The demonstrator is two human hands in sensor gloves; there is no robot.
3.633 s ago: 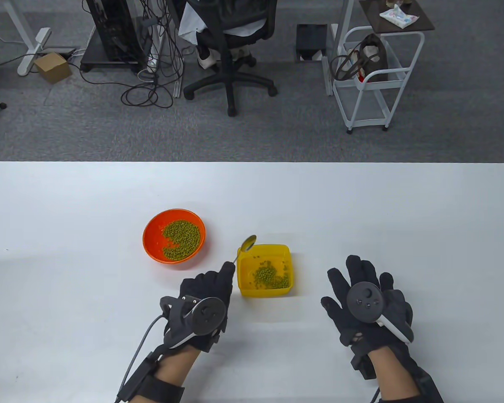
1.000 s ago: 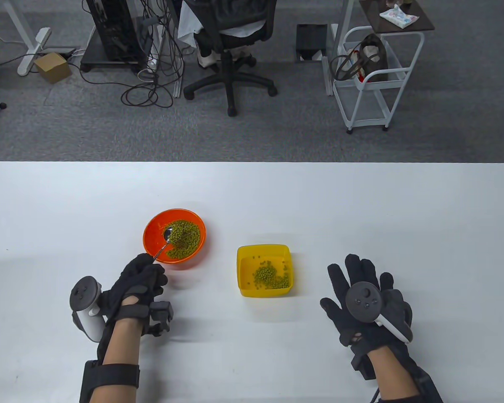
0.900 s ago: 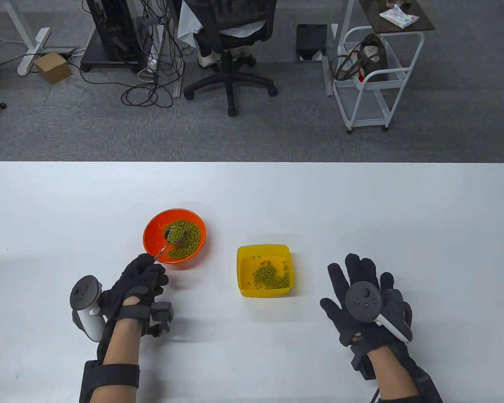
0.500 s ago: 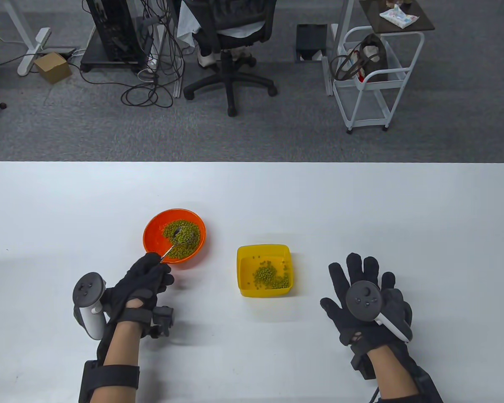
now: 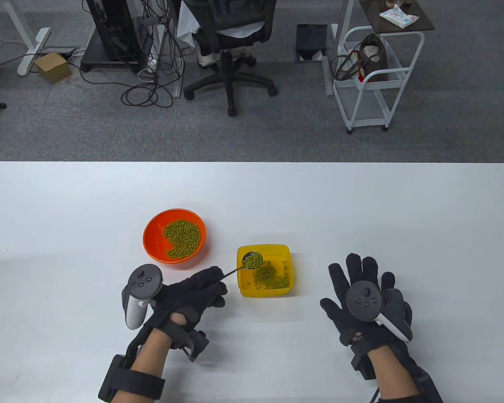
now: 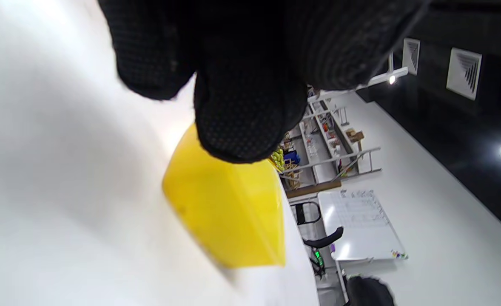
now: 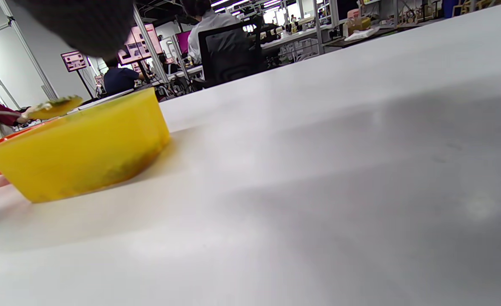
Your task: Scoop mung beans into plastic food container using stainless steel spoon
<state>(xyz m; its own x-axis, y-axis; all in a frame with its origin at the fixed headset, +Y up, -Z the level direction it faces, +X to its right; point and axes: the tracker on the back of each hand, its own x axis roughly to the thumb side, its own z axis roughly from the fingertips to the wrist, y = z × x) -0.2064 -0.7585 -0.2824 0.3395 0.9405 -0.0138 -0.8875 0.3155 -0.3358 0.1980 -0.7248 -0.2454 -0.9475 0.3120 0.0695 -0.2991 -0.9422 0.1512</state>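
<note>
The left hand (image 5: 193, 294) pinches the handle of the spoon (image 5: 252, 260) between its fingertips, and the spoon bowl, heaped with beans, hangs over the yellow container (image 5: 284, 252), at about 10 o'clock inside its rim. In the right wrist view the loaded spoon (image 7: 55, 107) sits just above the container wall (image 7: 84, 144), not touching it. The right hand (image 5: 361, 294) lies flat on the counter (image 5: 361, 201) with the fingers spread, at 3 o'clock from the container and holding nothing.

I judge the task to be in its middle. A small heap of beans (image 5: 269, 277) already lies on the container floor, with some single beans scattered around it. The present spoonful is carried over but not yet tipped out. The orange bowl (image 5: 151, 241), at about 10 o'clock from the container, has a good layer of beans (image 5: 182, 238), with a bare wedge on its left side. So several more scoops are left, if the bowl must be emptied.

The counter is white, smooth and a little shiny, so a dropped bean would probably roll away. Beyond its far edge there is grey carpet, a black office chair (image 5: 229, 37) at 12 o'clock, a tangle of cables (image 5: 151, 79) at 11 o'clock, and a white trolley (image 5: 378, 79) with a bag at 1 o'clock.
</note>
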